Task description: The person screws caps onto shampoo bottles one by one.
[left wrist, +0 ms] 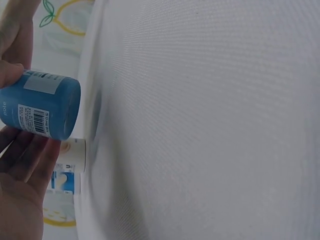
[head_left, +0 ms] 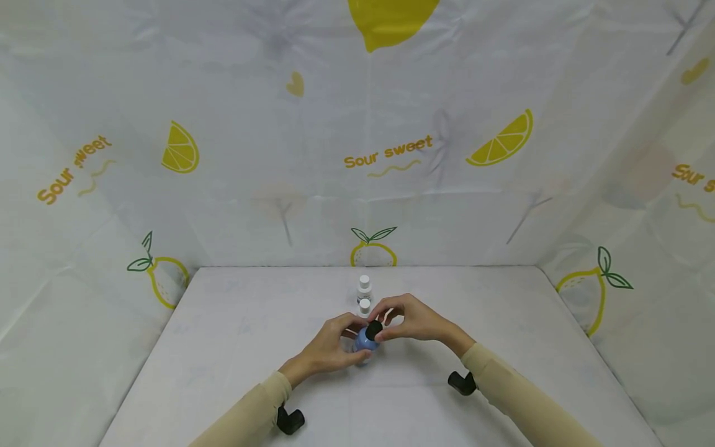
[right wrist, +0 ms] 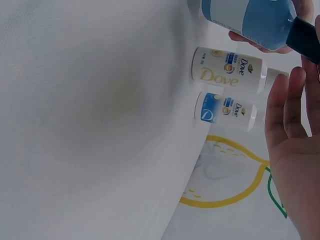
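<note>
A blue bottle (head_left: 365, 340) with a black cap (head_left: 374, 330) is between both hands. My left hand (head_left: 332, 344) holds the bottle's body from the left, thumb on the near side and fingers on the far side. With thumb and fingertips, my right hand (head_left: 413, 320) pinches the black cap at the top. In the left wrist view the bottle's base and its white barcode label (left wrist: 34, 120) show, close over the table. The right wrist view has the cap (right wrist: 302, 40) near my right fingers, with the bottle leaning.
Just beyond the hands stand two white Dove bottles with white caps, a nearer one (right wrist: 227, 70) and a farther one (right wrist: 225, 109). A white cloth covers the table (head_left: 234, 347). Lemon-print sheets (head_left: 268, 174) hang at the back and sides.
</note>
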Available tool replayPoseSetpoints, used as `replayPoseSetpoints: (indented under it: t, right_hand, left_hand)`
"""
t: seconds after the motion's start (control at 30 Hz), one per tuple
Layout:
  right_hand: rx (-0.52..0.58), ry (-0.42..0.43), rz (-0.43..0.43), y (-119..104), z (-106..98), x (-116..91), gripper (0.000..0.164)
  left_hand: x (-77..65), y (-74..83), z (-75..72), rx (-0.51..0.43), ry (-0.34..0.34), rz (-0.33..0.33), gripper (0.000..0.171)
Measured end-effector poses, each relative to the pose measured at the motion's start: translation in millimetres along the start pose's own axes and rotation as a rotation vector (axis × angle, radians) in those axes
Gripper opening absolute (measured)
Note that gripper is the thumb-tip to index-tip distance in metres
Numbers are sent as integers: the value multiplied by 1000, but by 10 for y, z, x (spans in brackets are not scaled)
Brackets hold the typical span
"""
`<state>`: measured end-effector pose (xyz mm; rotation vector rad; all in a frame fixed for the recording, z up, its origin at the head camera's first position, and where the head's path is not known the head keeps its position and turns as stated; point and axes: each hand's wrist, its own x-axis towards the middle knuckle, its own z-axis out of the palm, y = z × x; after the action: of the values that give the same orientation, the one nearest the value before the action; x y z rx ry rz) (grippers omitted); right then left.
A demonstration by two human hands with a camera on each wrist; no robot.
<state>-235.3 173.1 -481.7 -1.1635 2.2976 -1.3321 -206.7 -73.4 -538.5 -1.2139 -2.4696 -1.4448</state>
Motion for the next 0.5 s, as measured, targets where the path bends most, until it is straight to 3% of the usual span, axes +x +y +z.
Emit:
replayPoseSetpoints:
  t: [0.3, 0.5]
  right_hand:
    - [34, 39, -9, -29, -18, -14, 23]
    - [43, 75, -4, -20, -31, -41, 23]
  left_hand:
    - [-15, -3, 7, -34, -21, -63, 48]
    - [-23, 184, -43, -84, -25, -92, 47]
